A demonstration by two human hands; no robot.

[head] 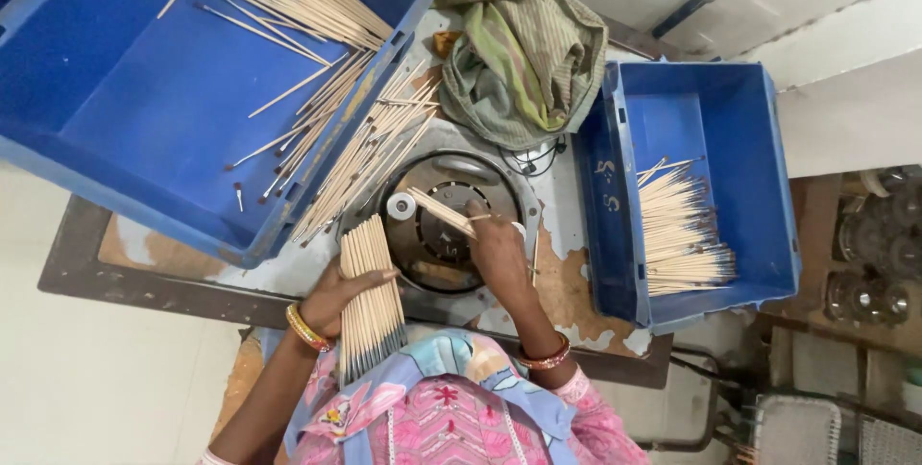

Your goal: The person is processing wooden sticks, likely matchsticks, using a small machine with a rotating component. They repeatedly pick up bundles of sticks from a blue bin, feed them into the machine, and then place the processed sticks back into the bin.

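Overhead, the left hand [338, 294] clasps a bundle of brush sticks [370, 297] above the desk [567, 292] edge, while the right hand [497, 249] pinches one stick [442, 212] against the round machine [451, 220]; it would do best held steady and level.

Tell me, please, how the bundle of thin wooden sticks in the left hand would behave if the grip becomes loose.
The bundle of sticks is many separate thin round sticks, held together only by the left hand, so it would probably fan out and scatter. Each stick looks stiff and light. Being round, loose ones may roll on the table.
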